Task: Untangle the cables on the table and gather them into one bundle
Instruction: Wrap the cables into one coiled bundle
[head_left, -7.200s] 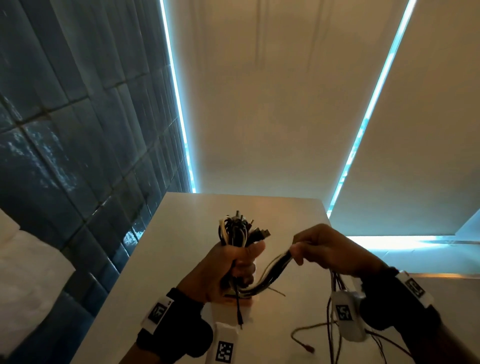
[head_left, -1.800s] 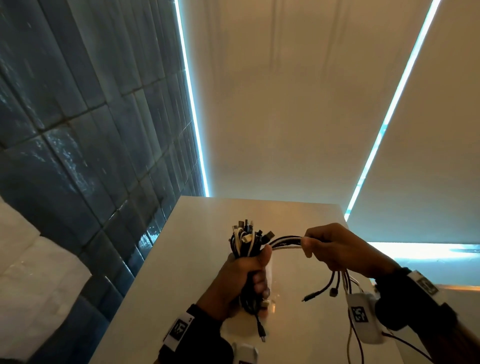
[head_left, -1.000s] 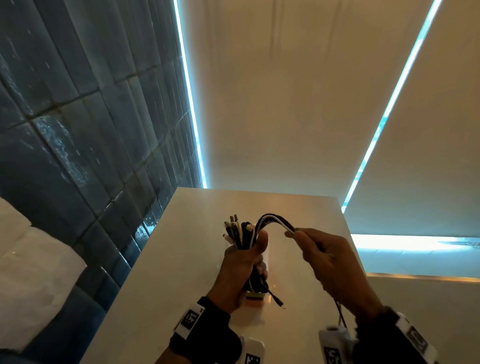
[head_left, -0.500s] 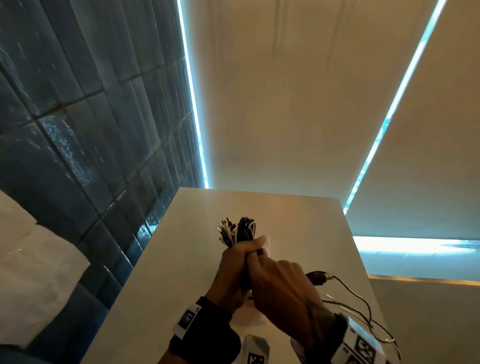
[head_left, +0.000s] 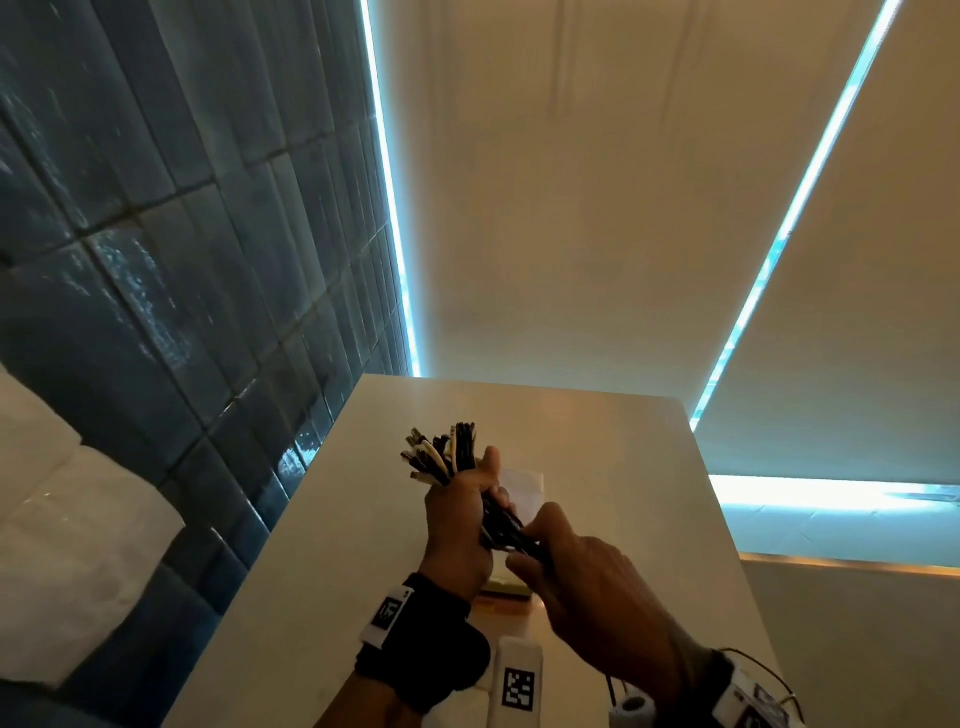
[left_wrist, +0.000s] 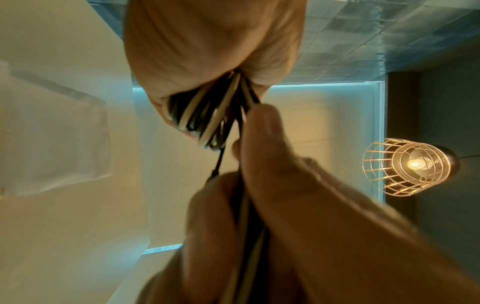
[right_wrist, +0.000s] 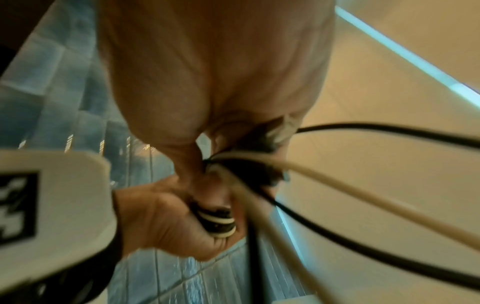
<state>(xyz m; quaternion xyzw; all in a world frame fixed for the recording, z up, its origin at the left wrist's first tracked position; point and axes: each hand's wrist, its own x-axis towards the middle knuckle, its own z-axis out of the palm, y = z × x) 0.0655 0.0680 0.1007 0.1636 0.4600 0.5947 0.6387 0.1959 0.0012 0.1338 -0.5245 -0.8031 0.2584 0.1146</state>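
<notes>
A bundle of black and white cables (head_left: 449, 457) stands upright above the white table (head_left: 613, 467), its plug ends fanned out at the top. My left hand (head_left: 457, 514) grips the bundle round its middle. My right hand (head_left: 576, 571) sits just below and to the right, gripping the lower strands (head_left: 506, 530) of the same bundle. In the left wrist view the cables (left_wrist: 205, 115) come out of the left fist toward the right hand's fingers (left_wrist: 262, 131). In the right wrist view loose black and white cable tails (right_wrist: 363, 207) trail from the right hand toward the camera.
A small pale block (head_left: 519, 493) lies on the table behind the hands. A dark tiled wall (head_left: 182, 234) runs along the table's left edge. A thin cable (head_left: 763, 670) loops past my right wrist. A caged lamp (left_wrist: 407, 166) hangs overhead.
My right hand carried the loose strands over the top of the bundle, then down to its lower part below the left hand. The left hand kept its grip throughout.
</notes>
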